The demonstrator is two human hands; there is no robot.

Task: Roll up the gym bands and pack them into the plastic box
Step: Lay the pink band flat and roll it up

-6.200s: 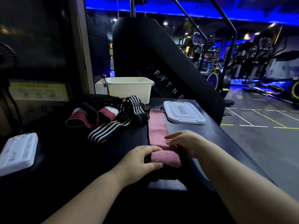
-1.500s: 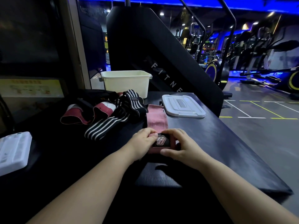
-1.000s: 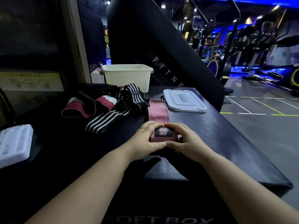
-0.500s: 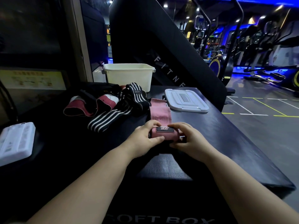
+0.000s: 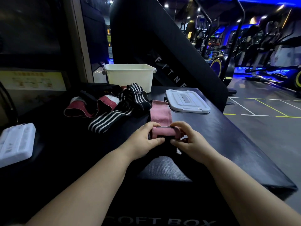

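Head view: the pink band point(image 5: 163, 133) lies lengthwise in the middle of the desk point(image 5: 228, 136) with its roll at the near end, likely so it can be wound toward the open plastic box point(image 5: 128, 77) at the far edge. The left hand point(image 5: 143, 141) and right hand point(image 5: 189, 141) flank the roll, fingers point(image 5: 149, 126) curled over its top and thumbs beneath, clamped to keep it tight. The other bands point(image 5: 114, 108) sit in a heap to the left.

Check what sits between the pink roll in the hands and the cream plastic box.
Head view: the pink band has its unrolled tail there, then the striped band heaped just in front of the plastic box.
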